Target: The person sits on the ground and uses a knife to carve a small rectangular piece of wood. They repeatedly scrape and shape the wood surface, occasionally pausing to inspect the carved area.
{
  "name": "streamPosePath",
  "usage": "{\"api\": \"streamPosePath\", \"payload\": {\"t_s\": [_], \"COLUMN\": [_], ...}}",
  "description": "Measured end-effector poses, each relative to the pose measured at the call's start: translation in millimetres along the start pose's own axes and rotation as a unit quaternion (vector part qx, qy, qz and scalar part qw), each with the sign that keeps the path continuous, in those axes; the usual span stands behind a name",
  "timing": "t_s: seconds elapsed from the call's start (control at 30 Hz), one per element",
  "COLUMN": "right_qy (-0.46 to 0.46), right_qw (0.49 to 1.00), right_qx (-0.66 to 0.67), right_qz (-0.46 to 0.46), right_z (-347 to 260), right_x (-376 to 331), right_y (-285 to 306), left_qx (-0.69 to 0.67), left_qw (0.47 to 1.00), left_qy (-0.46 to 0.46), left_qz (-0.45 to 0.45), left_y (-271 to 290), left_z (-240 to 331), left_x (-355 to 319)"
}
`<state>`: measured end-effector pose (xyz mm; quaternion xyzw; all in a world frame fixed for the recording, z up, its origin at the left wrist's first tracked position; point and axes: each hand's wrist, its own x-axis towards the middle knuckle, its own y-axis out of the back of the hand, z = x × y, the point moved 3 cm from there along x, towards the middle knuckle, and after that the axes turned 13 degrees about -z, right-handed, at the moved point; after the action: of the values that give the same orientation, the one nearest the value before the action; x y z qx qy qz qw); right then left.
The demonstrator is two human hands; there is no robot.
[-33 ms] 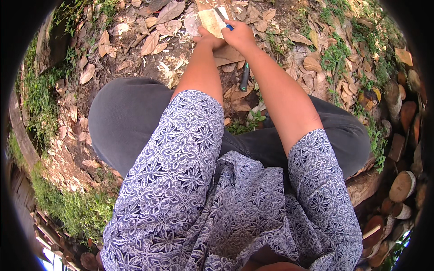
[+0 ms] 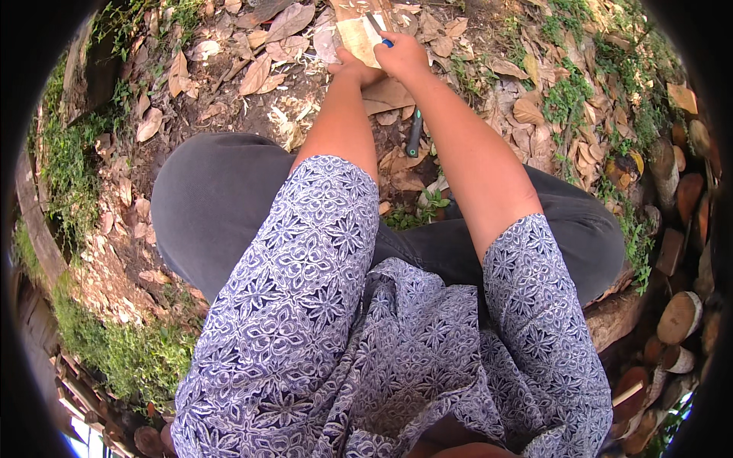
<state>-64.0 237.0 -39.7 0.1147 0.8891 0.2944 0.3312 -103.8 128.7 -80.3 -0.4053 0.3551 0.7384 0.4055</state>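
Note:
A pale flat piece of wood [image 2: 353, 29] stands on the ground at the far end of my reach, among dry leaves. My left hand [image 2: 351, 70] grips its lower edge and steadies it. My right hand [image 2: 402, 55] is closed on a small blue-handled tool [image 2: 379, 32] whose light blade lies against the face of the wood. Both forearms stretch forward from patterned blue-and-white sleeves over my grey-trousered knees. Much of both hands' fingers is hidden behind the wood.
A dark-handled tool [image 2: 414, 133] lies on the soil between my forearms. Pale wood shavings [image 2: 294, 114] and dry leaves [image 2: 256, 72] cover the ground on the left. Cut logs [image 2: 679, 317] are stacked at the right. Green weeds [image 2: 569, 99] grow around.

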Motion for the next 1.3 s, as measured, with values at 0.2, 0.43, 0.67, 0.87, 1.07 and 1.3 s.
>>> {"api": "streamPosePath", "payload": {"t_s": [0.2, 0.43, 0.67, 0.87, 1.07, 1.3], "right_qy": [-0.018, -0.06, -0.042, -0.015, -0.009, -0.018], "right_qw": [0.998, 0.994, 0.998, 0.993, 0.995, 0.998], "right_qx": [0.003, -0.007, -0.021, -0.112, -0.082, -0.054], "right_qz": [-0.058, -0.093, -0.049, -0.02, -0.054, -0.039], "right_z": [-6, -10, -12, -20, -4, 12], "right_x": [1, -36, -20, 1, 4, -68], "right_y": [7, 15, 3, -1, 6, 9], "left_qx": [0.022, -0.004, -0.028, 0.011, 0.007, 0.01], "left_qw": [1.0, 1.0, 0.999, 1.0, 1.0, 0.998], "left_qy": [-0.008, 0.005, 0.018, 0.008, -0.001, -0.059], "left_qz": [0.014, 0.011, -0.015, 0.016, 0.018, 0.031], "left_y": [0, 1, 1, -1, 2, -3], "left_z": [-11, -17, -11, -12, -14, -23], "left_x": [21, 30, 20, 23, 23, 39]}}
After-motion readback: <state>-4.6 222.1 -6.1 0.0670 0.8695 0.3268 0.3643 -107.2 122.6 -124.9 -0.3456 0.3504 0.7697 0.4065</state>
